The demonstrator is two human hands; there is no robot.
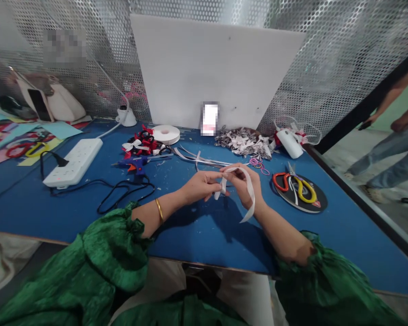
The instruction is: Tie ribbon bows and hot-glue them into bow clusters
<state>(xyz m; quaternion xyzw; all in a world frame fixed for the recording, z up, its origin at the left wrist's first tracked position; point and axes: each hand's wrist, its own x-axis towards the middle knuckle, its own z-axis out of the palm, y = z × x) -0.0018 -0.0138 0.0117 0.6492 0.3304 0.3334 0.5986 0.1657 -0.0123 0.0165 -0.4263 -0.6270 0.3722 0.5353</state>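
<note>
On the bench [54, 208], the power strip [74, 162] lies left, the scissors [294, 183] right, the ribbon roll [166, 134] behind the hands [221, 183].

The left hand [200, 185] and right hand [246, 183] meet, fingers pinched together.

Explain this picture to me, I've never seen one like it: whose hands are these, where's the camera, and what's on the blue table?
There is no machine here. A person wears a camera on the head, and it looks down at their own two bare hands. The left hand and right hand meet over the blue table. Both pinch a strip of white ribbon, which loops over the right hand. On the table lie scissors on a dark disc, a blue glue gun, a white power strip, a ribbon roll and a pile of small bows. A white board leans behind. Another person is at far right.
</note>
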